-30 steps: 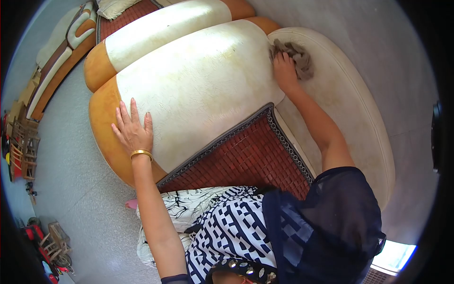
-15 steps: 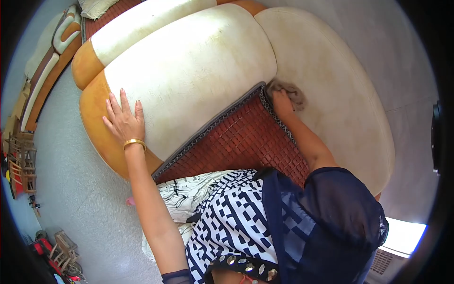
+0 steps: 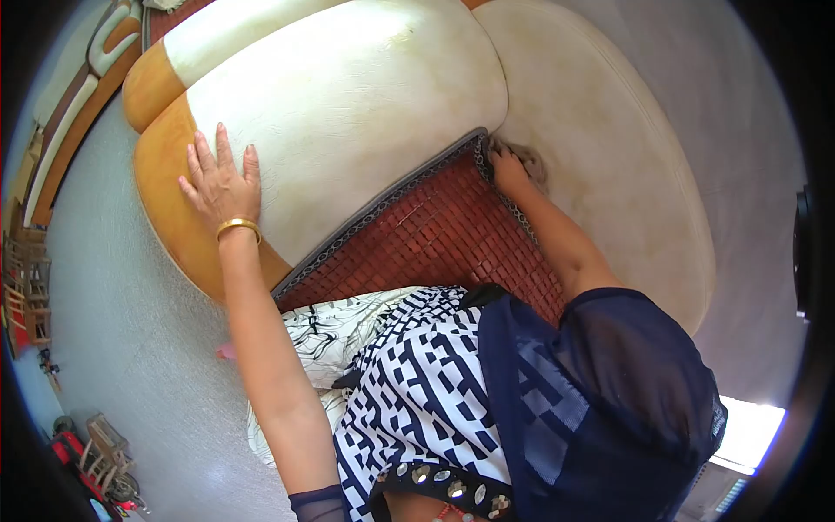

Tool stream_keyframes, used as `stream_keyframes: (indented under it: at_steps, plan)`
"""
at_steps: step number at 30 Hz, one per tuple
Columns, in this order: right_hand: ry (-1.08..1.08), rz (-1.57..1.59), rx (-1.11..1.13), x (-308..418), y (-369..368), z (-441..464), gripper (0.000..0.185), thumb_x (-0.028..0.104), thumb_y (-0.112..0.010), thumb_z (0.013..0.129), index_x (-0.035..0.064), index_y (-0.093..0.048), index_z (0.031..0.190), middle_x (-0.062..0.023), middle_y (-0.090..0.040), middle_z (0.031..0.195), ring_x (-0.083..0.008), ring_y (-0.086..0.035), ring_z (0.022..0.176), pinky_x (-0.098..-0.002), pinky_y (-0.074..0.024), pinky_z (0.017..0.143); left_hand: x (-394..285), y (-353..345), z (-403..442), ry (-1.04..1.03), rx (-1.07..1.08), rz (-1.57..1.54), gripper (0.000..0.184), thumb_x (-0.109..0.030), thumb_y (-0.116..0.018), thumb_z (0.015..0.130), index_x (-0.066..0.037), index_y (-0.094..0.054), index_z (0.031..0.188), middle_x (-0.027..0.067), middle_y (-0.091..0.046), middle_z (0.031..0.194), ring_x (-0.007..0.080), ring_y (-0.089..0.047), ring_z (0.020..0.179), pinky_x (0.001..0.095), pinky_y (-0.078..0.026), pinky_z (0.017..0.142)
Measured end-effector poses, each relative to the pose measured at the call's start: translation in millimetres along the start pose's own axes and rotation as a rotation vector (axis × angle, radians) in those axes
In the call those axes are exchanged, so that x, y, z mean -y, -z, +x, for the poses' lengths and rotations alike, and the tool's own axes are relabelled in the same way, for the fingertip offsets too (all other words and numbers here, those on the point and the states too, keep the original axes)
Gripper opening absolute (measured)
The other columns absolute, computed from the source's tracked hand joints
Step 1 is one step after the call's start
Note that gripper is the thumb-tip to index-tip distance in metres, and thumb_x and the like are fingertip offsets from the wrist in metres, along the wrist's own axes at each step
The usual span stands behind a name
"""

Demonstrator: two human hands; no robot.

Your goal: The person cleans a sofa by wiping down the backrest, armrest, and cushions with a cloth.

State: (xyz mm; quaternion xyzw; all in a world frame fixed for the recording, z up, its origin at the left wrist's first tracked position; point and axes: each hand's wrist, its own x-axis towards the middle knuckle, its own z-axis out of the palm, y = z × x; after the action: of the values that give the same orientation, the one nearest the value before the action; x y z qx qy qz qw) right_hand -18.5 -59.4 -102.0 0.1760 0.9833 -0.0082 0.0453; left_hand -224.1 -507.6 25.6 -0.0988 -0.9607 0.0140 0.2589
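My left hand (image 3: pixel 224 181) lies flat with fingers spread where the cream padding (image 3: pixel 348 113) meets the tan side (image 3: pixel 165 183) of the sofa. A gold bangle (image 3: pixel 238 226) circles that wrist. My right hand (image 3: pixel 510 172) is closed on a crumpled grey-brown cloth (image 3: pixel 532 162), which is partly hidden behind the fingers. This hand is beside the upper corner of a reddish-brown woven tile mat (image 3: pixel 417 226) with a dark patterned border. Whether the fingers also grip that border, I cannot tell. Under the cloth is the rounded beige sofa section (image 3: pixel 626 165).
Another cream and tan sofa section (image 3: pixel 226 39) adjoins at the back. Grey floor (image 3: pixel 130 287) runs along the left. Small wooden chairs (image 3: pixel 33 278) and a red item with wheels (image 3: pixel 74 457) stand at the far left. A bright white panel (image 3: pixel 750 435) is at lower right.
My right hand has shifted slightly left with the cloth, against the mat's corner, and covers more of it. My left hand stays flat on the sofa. The whole view has shifted a little.
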Motion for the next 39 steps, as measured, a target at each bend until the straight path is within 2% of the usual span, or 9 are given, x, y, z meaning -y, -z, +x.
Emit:
stream_keyframes:
  at_steps: [5, 11, 15, 19, 23, 28, 34, 37, 39]
  plan:
    - [-0.027, -0.008, 0.049, -23.9, -2.9, -35.9, 0.030, 0.005, -0.048, 0.081, 0.0006, -0.055, 0.110, -0.0251, -0.053, 0.115, -0.0426, -0.055, 0.102, -0.0463, -0.0469, 0.087, -2.0, 6.0, 1.0, 0.001, 0.025, 0.016, 0.058, -0.055, -0.038, 0.091, -0.026, -0.038, 0.141, 0.0084, -0.033, 0.147, 0.0257, -0.030, 0.137, 0.0564, -0.023, 0.108]
    - [-0.182, 0.189, 0.023, -32.5, 35.4, -38.2, 0.022, 0.012, -0.049, 0.080, -0.0003, -0.061, 0.094, -0.0257, -0.062, 0.094, -0.0423, -0.060, 0.089, -0.0483, -0.0471, 0.081, -2.2, 6.0, 1.3, 0.001, 0.031, 0.002, 0.058, -0.053, -0.041, 0.091, -0.024, -0.038, 0.141, 0.0097, -0.033, 0.147, 0.0265, -0.030, 0.136, 0.0573, -0.024, 0.107]
    - [-0.320, 0.571, -0.389, -24.7, 95.2, -6.6, 0.023, 0.016, -0.047, 0.081, 0.0011, -0.062, 0.091, -0.0239, -0.063, 0.085, -0.0433, -0.059, 0.083, -0.0482, -0.0466, 0.078, -4.7, 13.3, -3.5, -0.009, 0.024, -0.006, 0.056, -0.046, -0.042, 0.093, -0.020, -0.038, 0.142, 0.0100, -0.033, 0.148, 0.0265, -0.030, 0.136, 0.0541, -0.023, 0.108]
    - [-0.170, 0.573, -0.899, -21.8, 113.9, 50.4, 0.036, 0.018, -0.049, 0.083, 0.0014, -0.058, 0.113, -0.0247, -0.059, 0.105, -0.0403, -0.055, 0.097, -0.0454, -0.0421, 0.089, -29.0, 11.9, -53.5, -0.418, -0.167, -0.475, 0.041, -0.021, -0.056, 0.088, -0.010, -0.055, 0.128, 0.0152, -0.043, 0.139, 0.0288, -0.042, 0.127, 0.0408, -0.035, 0.104]
    - [-0.126, 0.440, -0.883, 15.4, 80.6, 80.8, 0.046, 0.021, -0.050, 0.083, -0.0009, -0.051, 0.124, -0.0280, -0.052, 0.116, -0.0419, -0.049, 0.107, -0.0450, -0.0381, 0.094, -85.5, 38.2, -103.0, -0.509, -0.004, -0.503, 0.039, -0.013, -0.062, 0.079, -0.006, -0.059, 0.118, 0.0114, -0.053, 0.119, 0.0262, -0.051, 0.108, 0.0406, -0.041, 0.089]
    - [-0.562, 0.673, -0.872, 33.7, 27.0, 85.5, 0.050, 0.017, -0.051, 0.082, -0.0005, -0.044, 0.127, -0.0314, -0.049, 0.115, -0.0487, -0.046, 0.107, -0.0495, -0.0366, 0.094, -106.8, 36.1, -118.0, -0.413, 0.086, -0.453, 0.041, -0.014, -0.063, 0.077, -0.008, -0.057, 0.117, 0.0087, -0.053, 0.108, 0.0251, -0.051, 0.100, 0.0391, -0.041, 0.083]
    - [-0.419, 0.947, -0.584, 7.1, 54.3, 80.8, 0.049, 0.016, -0.052, 0.083, -0.0020, -0.043, 0.127, -0.0294, -0.051, 0.122, -0.0437, -0.049, 0.114, -0.0451, -0.0381, 0.096, -125.3, 29.8, -145.4, -0.387, 0.191, -0.248, 0.033, -0.016, -0.063, 0.075, -0.009, -0.056, 0.107, 0.0056, -0.050, 0.093, 0.0230, -0.050, 0.091, 0.0344, -0.042, 0.075]
    - [-0.409, 0.883, -0.655, 8.8, 72.8, 75.1, 0.049, 0.015, -0.051, 0.084, -0.0008, -0.042, 0.129, -0.0282, -0.052, 0.124, -0.0389, -0.049, 0.117, -0.0422, -0.0384, 0.097, -115.4, 31.6, -150.7, -0.522, 0.410, -0.585, 0.011, -0.009, -0.058, 0.076, -0.008, -0.056, 0.087, 0.0087, -0.053, 0.088, 0.0265, -0.055, 0.085, 0.0389, -0.049, 0.071]
    - [-0.413, 0.870, -0.785, 16.4, 82.0, 76.2, 0.048, 0.014, -0.050, 0.084, 0.0003, -0.042, 0.130, -0.0283, -0.052, 0.123, -0.0396, -0.050, 0.115, -0.0424, -0.0387, 0.097, -113.3, 40.3, -163.4, -0.653, 0.460, -0.570, 0.018, -0.006, -0.058, 0.075, -0.006, -0.060, 0.094, 0.0097, -0.055, 0.089, 0.0277, -0.056, 0.084, 0.0373, -0.051, 0.069]
